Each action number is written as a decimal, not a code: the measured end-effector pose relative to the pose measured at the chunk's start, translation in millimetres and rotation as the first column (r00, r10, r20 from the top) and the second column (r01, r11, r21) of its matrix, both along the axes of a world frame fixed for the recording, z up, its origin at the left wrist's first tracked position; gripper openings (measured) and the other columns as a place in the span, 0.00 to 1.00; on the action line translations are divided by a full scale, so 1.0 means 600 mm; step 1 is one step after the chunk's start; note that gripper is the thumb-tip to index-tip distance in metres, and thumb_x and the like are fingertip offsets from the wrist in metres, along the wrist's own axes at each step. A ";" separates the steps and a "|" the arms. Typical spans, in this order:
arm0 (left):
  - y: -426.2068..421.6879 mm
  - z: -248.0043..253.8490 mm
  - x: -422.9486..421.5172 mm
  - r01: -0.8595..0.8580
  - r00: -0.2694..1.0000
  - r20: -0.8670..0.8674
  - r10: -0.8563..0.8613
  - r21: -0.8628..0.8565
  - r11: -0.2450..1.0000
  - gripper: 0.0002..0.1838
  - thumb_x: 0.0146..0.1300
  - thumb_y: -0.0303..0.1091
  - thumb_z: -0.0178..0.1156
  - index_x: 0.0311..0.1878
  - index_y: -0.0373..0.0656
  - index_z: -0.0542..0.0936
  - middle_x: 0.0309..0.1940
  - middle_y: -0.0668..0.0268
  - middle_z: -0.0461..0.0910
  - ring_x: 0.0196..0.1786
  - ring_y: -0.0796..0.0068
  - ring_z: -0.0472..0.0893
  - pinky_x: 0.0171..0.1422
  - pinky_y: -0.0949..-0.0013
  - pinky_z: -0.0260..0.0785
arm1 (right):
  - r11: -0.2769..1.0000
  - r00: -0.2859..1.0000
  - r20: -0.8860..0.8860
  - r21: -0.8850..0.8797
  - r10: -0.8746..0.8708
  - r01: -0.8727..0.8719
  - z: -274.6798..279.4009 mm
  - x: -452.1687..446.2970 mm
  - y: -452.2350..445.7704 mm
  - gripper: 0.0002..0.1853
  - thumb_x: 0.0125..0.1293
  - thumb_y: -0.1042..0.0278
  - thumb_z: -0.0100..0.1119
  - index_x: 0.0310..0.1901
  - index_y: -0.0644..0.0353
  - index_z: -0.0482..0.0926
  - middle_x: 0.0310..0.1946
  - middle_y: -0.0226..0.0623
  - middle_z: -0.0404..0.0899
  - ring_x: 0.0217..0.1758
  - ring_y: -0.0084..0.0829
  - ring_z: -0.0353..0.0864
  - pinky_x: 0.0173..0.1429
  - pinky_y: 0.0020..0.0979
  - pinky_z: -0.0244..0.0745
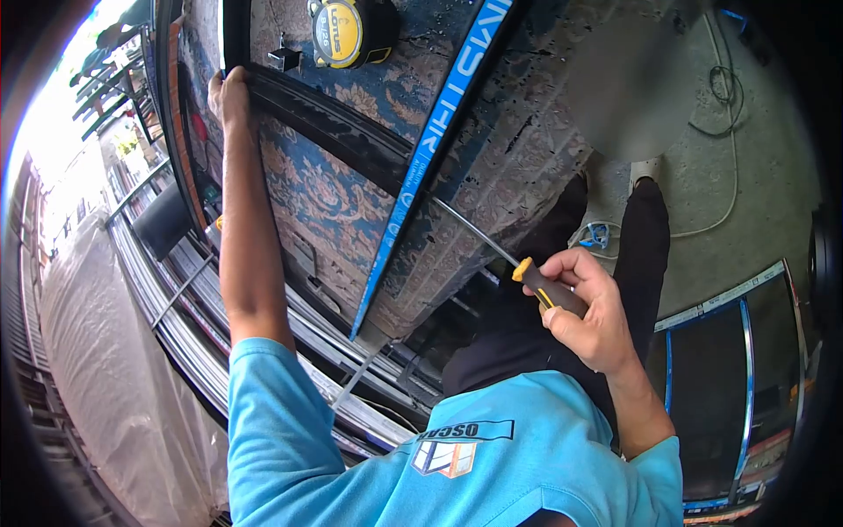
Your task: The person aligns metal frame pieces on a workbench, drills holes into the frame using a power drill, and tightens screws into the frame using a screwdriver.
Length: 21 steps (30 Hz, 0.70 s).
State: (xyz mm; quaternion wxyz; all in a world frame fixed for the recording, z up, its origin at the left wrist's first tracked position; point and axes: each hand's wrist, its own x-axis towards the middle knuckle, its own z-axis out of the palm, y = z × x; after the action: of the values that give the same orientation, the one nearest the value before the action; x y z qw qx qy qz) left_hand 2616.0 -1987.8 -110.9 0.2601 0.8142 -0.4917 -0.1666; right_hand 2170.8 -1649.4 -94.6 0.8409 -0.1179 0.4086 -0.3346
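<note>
My right hand (587, 309) is closed around the black-and-yellow handle of a screwdriver (479, 230). Its long shaft points up and left, and the tip meets the outer side of a long profile covered in blue printed film (413, 180). A black aluminium profile (329, 123) runs across from that blue-filmed piece to my left hand (230, 95). There my left hand grips the corner where the black profile meets another dark upright piece (235, 31). The fingers are partly hidden behind the frame. The screw, if any, at the screwdriver's tip is too small to see.
Patterned carpet (338, 198) covers the work surface. A yellow-and-black tape measure (340, 33) and a small black part (284, 58) lie near the frame. Long metal profiles (189, 307) are stacked at left. A cable (733, 176) crosses the floor; blue-edged panels (711, 386) stand at right.
</note>
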 end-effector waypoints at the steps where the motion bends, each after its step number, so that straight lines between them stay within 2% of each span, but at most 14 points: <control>1: 0.003 -0.002 0.003 0.028 0.994 0.107 -0.027 0.000 1.000 0.18 0.52 0.26 0.59 0.48 0.32 0.80 0.33 0.61 0.81 0.33 0.70 0.81 0.38 0.68 0.74 | 0.999 0.999 -0.040 -0.042 0.007 -0.009 0.000 -0.008 0.011 0.18 0.59 0.79 0.58 0.52 0.68 0.74 0.42 0.43 0.81 0.43 0.31 0.84 0.51 0.34 0.81; 2: 0.002 -0.004 0.006 0.030 0.994 0.105 -0.030 -0.002 1.000 0.18 0.52 0.26 0.59 0.48 0.32 0.80 0.33 0.61 0.81 0.33 0.70 0.81 0.38 0.68 0.74 | 0.999 0.999 -0.042 -0.043 0.004 -0.006 -0.002 -0.009 0.018 0.18 0.59 0.79 0.58 0.52 0.68 0.74 0.42 0.43 0.81 0.43 0.31 0.84 0.51 0.34 0.81; 4: 0.010 -0.003 -0.002 -0.012 0.999 -0.032 0.012 -0.012 1.000 0.17 0.52 0.25 0.59 0.47 0.31 0.80 0.33 0.60 0.81 0.33 0.69 0.81 0.38 0.67 0.75 | 0.828 0.896 -0.416 -0.550 -0.153 -0.114 -0.009 -0.009 0.028 0.20 0.61 0.80 0.61 0.57 0.68 0.78 0.43 0.46 0.81 0.43 0.38 0.85 0.52 0.38 0.81; 5: 0.006 -0.003 -0.004 -0.011 1.000 -0.027 0.011 -0.010 1.000 0.17 0.52 0.25 0.59 0.47 0.31 0.80 0.33 0.60 0.81 0.33 0.69 0.81 0.38 0.67 0.75 | 0.729 0.861 -0.467 -0.658 -0.202 -0.186 -0.015 -0.008 0.025 0.25 0.61 0.80 0.64 0.62 0.65 0.79 0.44 0.49 0.80 0.43 0.44 0.86 0.51 0.40 0.83; 6: -0.005 -0.005 0.002 -0.072 0.997 -0.033 0.072 -0.003 0.997 0.18 0.51 0.24 0.60 0.48 0.31 0.80 0.32 0.60 0.81 0.33 0.69 0.81 0.37 0.67 0.74 | 0.731 0.864 -0.460 -0.659 -0.203 -0.180 -0.015 -0.005 0.028 0.25 0.61 0.80 0.64 0.62 0.65 0.79 0.44 0.49 0.80 0.43 0.44 0.86 0.51 0.40 0.83; 8: -0.025 -0.010 0.014 -0.188 0.981 -0.038 0.188 0.011 0.982 0.20 0.48 0.24 0.61 0.48 0.29 0.79 0.31 0.60 0.80 0.32 0.69 0.80 0.36 0.67 0.74 | 0.625 0.780 -0.582 -0.702 -0.229 -0.341 -0.016 0.008 0.039 0.29 0.59 0.80 0.65 0.65 0.63 0.77 0.43 0.46 0.80 0.43 0.42 0.86 0.46 0.39 0.84; 9: -0.027 -0.010 0.014 -0.184 0.982 -0.026 0.184 0.012 0.983 0.20 0.48 0.24 0.61 0.48 0.29 0.79 0.31 0.60 0.80 0.32 0.69 0.80 0.36 0.67 0.74 | 0.620 0.791 -0.554 -0.723 -0.259 -0.303 -0.021 0.017 0.042 0.32 0.59 0.79 0.66 0.67 0.61 0.75 0.39 0.41 0.79 0.36 0.37 0.85 0.37 0.34 0.84; 11: -0.027 -0.013 0.016 -0.158 0.983 0.097 0.154 0.030 0.987 0.18 0.48 0.23 0.61 0.45 0.29 0.79 0.31 0.60 0.80 0.32 0.68 0.81 0.35 0.66 0.74 | 0.652 0.804 -0.553 -0.696 -0.219 -0.301 -0.024 0.021 0.046 0.32 0.59 0.79 0.66 0.68 0.61 0.75 0.37 0.39 0.77 0.32 0.34 0.83 0.33 0.32 0.83; 14: -0.018 -0.002 -0.011 -0.172 0.983 0.077 0.169 0.040 0.984 0.16 0.48 0.23 0.61 0.43 0.30 0.79 0.31 0.59 0.80 0.31 0.68 0.81 0.35 0.65 0.74 | 0.684 0.834 -0.507 -0.689 -0.218 -0.240 -0.041 0.024 0.038 0.32 0.59 0.79 0.65 0.69 0.60 0.75 0.32 0.35 0.73 0.23 0.27 0.76 0.26 0.29 0.80; 16: -0.026 0.001 -0.005 -0.155 0.981 0.123 0.148 0.052 0.987 0.15 0.48 0.23 0.61 0.41 0.30 0.79 0.30 0.58 0.80 0.30 0.68 0.81 0.35 0.64 0.74 | 0.779 0.911 -0.397 -0.604 -0.111 -0.168 -0.039 0.013 0.026 0.32 0.60 0.80 0.64 0.68 0.60 0.75 0.29 0.35 0.74 0.24 0.27 0.77 0.27 0.28 0.79; 18: -0.024 0.002 -0.003 -0.144 0.977 0.169 0.130 0.077 0.987 0.14 0.48 0.23 0.61 0.40 0.30 0.79 0.30 0.58 0.80 0.29 0.67 0.81 0.34 0.64 0.74 | 0.815 0.941 -0.313 -0.574 -0.131 -0.077 -0.046 0.016 0.026 0.29 0.63 0.79 0.62 0.68 0.62 0.75 0.29 0.33 0.76 0.24 0.23 0.75 0.25 0.23 0.73; 19: -0.022 0.005 -0.004 -0.147 0.981 0.142 0.136 0.072 0.986 0.13 0.48 0.24 0.61 0.39 0.30 0.79 0.30 0.58 0.80 0.29 0.67 0.81 0.34 0.64 0.74 | 0.977 0.998 -0.053 -0.211 -0.016 0.004 -0.047 0.008 0.026 0.27 0.66 0.77 0.61 0.68 0.63 0.74 0.30 0.33 0.77 0.23 0.21 0.73 0.24 0.21 0.69; 20: -0.022 0.004 -0.009 -0.146 0.985 0.108 0.138 0.070 0.987 0.13 0.48 0.24 0.61 0.39 0.30 0.79 0.30 0.58 0.80 0.29 0.67 0.80 0.34 0.64 0.74 | 0.980 0.974 0.228 0.195 -0.013 -0.033 -0.049 0.001 0.027 0.26 0.68 0.75 0.60 0.68 0.64 0.74 0.31 0.34 0.79 0.22 0.19 0.72 0.24 0.19 0.65; 21: -0.020 0.011 -0.022 -0.137 0.975 0.191 0.114 0.112 0.984 0.13 0.48 0.24 0.61 0.38 0.29 0.80 0.30 0.58 0.81 0.29 0.67 0.81 0.34 0.64 0.74 | 0.917 0.916 0.382 0.396 -0.119 -0.047 -0.056 0.006 0.031 0.25 0.71 0.73 0.57 0.69 0.66 0.72 0.34 0.36 0.79 0.20 0.16 0.68 0.23 0.17 0.60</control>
State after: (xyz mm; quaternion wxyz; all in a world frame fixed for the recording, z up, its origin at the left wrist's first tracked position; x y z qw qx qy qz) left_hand 2602.5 -1999.5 -104.6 0.1726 0.8701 -0.4498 -0.1043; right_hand 2174.4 -1630.7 -128.2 0.9061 0.1335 0.2902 -0.2774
